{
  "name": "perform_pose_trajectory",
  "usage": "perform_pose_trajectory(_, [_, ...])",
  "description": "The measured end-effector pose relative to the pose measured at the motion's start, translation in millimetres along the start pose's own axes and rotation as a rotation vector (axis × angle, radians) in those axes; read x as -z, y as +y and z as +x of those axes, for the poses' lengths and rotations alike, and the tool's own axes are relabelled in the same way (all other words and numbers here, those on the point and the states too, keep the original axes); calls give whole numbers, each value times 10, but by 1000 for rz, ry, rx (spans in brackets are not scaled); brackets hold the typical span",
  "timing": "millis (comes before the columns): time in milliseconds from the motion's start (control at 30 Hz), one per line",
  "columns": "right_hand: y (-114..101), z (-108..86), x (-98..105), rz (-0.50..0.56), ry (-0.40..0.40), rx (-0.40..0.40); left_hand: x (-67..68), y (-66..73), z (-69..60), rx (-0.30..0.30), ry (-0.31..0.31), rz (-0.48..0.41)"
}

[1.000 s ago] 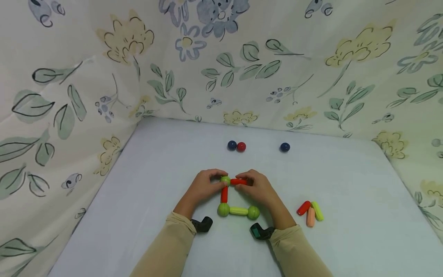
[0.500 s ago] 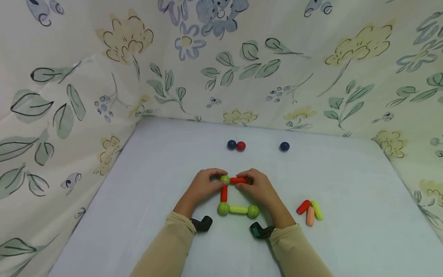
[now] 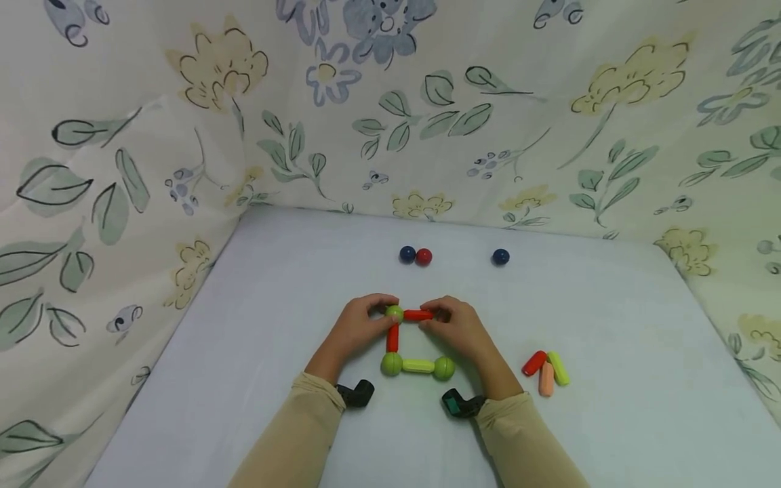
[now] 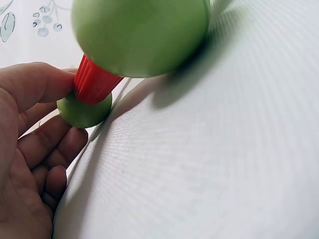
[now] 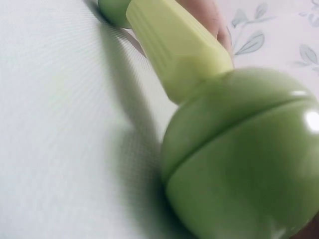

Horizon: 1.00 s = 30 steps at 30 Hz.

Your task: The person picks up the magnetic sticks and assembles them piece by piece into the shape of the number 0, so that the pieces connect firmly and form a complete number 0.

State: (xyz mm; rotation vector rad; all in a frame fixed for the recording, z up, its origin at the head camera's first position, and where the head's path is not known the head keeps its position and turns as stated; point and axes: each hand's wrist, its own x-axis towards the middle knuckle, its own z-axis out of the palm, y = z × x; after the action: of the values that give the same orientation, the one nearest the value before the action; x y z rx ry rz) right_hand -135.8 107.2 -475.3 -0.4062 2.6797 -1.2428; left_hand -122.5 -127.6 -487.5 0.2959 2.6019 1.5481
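Note:
My left hand [image 3: 361, 324] pinches the green ball [image 3: 395, 313] at the far corner of a ball-and-rod toy frame. In the left wrist view its thumb [image 4: 42, 84] lies by the joint of that ball and a red rod [image 4: 97, 82]. Another red rod [image 3: 417, 315] runs rightward from the ball, its free end between the thumb and fingers of my right hand [image 3: 456, 327]. Closer to me, a green ball [image 3: 392, 364], a yellow-green rod [image 3: 418, 366] and a second green ball [image 3: 444, 368] form the near side. That last ball looms large in the right wrist view.
On the white table [image 3: 274, 285], a dark blue ball [image 3: 407, 254] and a red ball [image 3: 424, 257] touch at the back; another dark blue ball [image 3: 501, 257] lies to their right. Right of my hand are loose red [image 3: 534, 362], orange [image 3: 546, 379] and yellow [image 3: 558, 368] rods.
My right hand has shifted slightly outward along the red rod, nearer its free end. The left hand keeps its hold on the far green ball, and the frame has moved very little.

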Motion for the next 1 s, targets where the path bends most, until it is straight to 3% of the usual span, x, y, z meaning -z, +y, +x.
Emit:
perform_pose_trajectory(400, [-12,23,18,14,-22,-20,-7,-6,15,38,6,-3])
perform_pose_trajectory(1000, [27,9,9,18,-46,1,2,5,-1,29,-10,9])
